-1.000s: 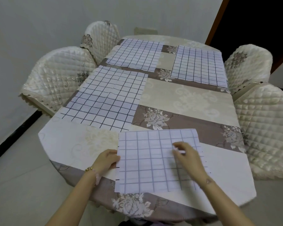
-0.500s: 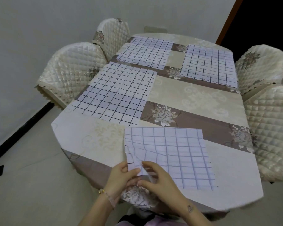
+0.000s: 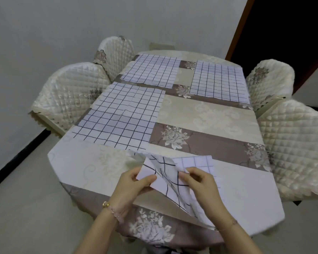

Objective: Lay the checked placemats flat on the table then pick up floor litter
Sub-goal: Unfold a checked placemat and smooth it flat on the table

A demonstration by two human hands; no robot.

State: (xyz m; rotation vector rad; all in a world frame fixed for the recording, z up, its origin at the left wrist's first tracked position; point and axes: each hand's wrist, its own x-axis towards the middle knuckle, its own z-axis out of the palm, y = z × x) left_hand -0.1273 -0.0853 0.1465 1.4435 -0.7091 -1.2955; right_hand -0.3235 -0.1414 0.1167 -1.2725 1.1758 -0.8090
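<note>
One long bench (image 3: 206,114) under a floral cloth fills the view. Quilted chairs (image 3: 70,94) are pushed in along its left and right sides, with pale floor (image 3: 26,198) around it. No litter shows on the part of the floor in view. Three laid placemats (image 3: 121,116) lie flat on the left and far parts of the bench, apart from one another.

At the near edge the fourth placemat (image 3: 165,178) is lifted and twisted, its layers parted. Its far right corner rests on the cloth and its near end droops over the bench edge. Both hands pinch it: the left hand (image 3: 132,187) grips its left edge between thumb and fingers, and the right hand (image 3: 200,184) nips a layer just right of that. A bracelet (image 3: 110,208) sits on the left wrist.

The sheet looks thin and limp, so spreading it while twisted could leave a crease or a tucked-under corner. With so much hanging off the near edge, it may slide to the floor if either pinch loosens. Dragging it could also ruck the cloth.
</note>
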